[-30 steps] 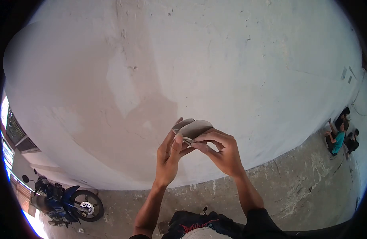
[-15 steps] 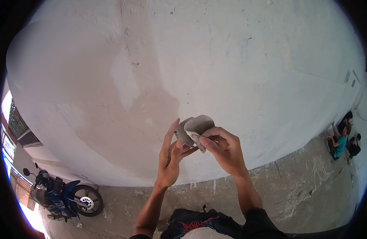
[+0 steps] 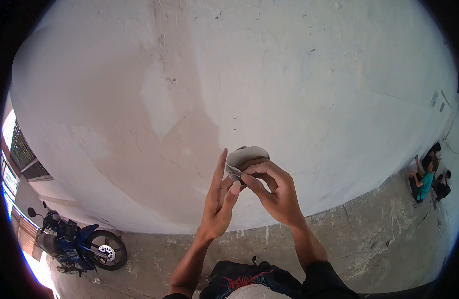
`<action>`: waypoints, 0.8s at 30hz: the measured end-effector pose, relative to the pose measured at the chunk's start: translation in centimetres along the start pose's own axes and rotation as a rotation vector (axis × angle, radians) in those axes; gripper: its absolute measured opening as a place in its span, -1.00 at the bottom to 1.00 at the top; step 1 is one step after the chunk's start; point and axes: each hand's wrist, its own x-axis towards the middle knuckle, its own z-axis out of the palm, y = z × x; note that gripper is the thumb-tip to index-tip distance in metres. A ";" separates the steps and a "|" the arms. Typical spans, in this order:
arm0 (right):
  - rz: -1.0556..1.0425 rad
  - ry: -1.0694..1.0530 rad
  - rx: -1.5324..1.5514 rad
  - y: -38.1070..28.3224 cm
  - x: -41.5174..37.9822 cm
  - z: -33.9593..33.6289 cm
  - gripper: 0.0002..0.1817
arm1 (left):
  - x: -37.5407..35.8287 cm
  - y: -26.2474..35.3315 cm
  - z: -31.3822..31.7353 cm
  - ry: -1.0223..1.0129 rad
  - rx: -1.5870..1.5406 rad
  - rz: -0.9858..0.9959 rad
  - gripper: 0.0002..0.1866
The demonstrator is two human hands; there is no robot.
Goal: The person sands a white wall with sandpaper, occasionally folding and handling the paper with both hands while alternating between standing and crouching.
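Observation:
A grey-white curved piece (image 3: 247, 155), like a bent sheet or scrap, is held up before the wall. My right hand (image 3: 277, 192) grips it, thumb at its lower edge and fingers inside the curve. Beside it on the left, my left hand (image 3: 219, 204) has its index finger pointing up and its thumb tip near the bottom of the piece. A darker grey part shows behind the lower left edge. The other fingers of my left hand are partly hidden, at the underside of the piece.
A large whitish wall (image 3: 289, 89) rises ahead, with a damp-looking patch. Concrete floor (image 3: 359, 229) runs along its foot. A blue motorcycle (image 3: 80, 244) stands at the lower left. Several people (image 3: 423, 184) sit by the wall at the far right.
The two grey parts, spread apart before, now overlap closely. My right hand has moved slightly left, and my left hand slightly right, so they are nearer each other.

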 end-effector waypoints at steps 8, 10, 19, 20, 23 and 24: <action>-0.131 0.033 -0.220 -0.9 -0.2 1.1 -0.62 | -0.3 -0.6 -0.4 0.064 0.029 -0.015 -0.55; -0.237 0.119 -0.335 -1.0 -0.1 1.1 -0.56 | -0.5 -0.9 -0.3 0.110 -0.103 -0.006 -0.53; -0.313 0.294 -0.932 -2.2 -1.3 1.0 -0.50 | -1.5 -0.6 -0.4 0.089 -0.083 -0.046 -0.54; -0.313 0.295 -0.933 -1.8 -1.2 0.9 -0.50 | -1.4 -0.5 -0.3 0.087 -0.084 -0.045 -0.54; -0.245 0.224 -0.491 -0.8 -0.7 0.3 -0.64 | -1.4 -0.5 -0.1 0.094 -0.110 -0.052 -0.55; -0.243 0.224 -0.491 -0.4 -0.8 0.1 -0.64 | -1.2 -0.7 -0.2 0.135 -0.098 -0.079 -0.56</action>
